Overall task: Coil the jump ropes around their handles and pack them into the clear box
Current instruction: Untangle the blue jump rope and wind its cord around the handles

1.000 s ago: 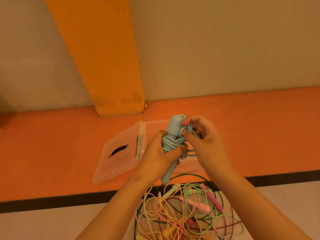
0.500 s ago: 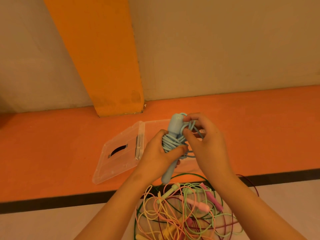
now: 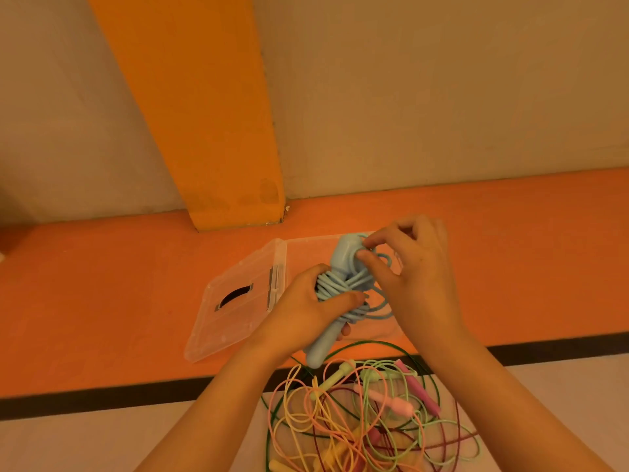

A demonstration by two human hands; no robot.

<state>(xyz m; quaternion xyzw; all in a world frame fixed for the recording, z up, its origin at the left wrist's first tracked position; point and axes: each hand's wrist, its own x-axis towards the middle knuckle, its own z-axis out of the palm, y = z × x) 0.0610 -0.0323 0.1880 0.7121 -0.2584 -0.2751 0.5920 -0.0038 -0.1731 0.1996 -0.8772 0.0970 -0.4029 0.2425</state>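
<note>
Honestly, this is the fiddly bit. My left hand (image 3: pixel 306 303) grips the blue jump rope (image 3: pixel 340 284) just above the clear box (image 3: pixel 306 240), thumb pressed across the coils, while my right hand (image 3: pixel 420 277) fingers (image 3: pixel 384 237) pinch the loose end by the handle top. If that pinch slips, the springy cord probably unwinds into the tangled pile (image 3: pixel 367 413) on my side of the box.

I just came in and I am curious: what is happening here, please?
A person holds a blue jump rope, mostly coiled around its handles. The left hand grips the bundle; the right hand pinches a loop of cord near the handle top. The clear box lies open behind, and a tangled pile of other ropes lies nearer.
</note>
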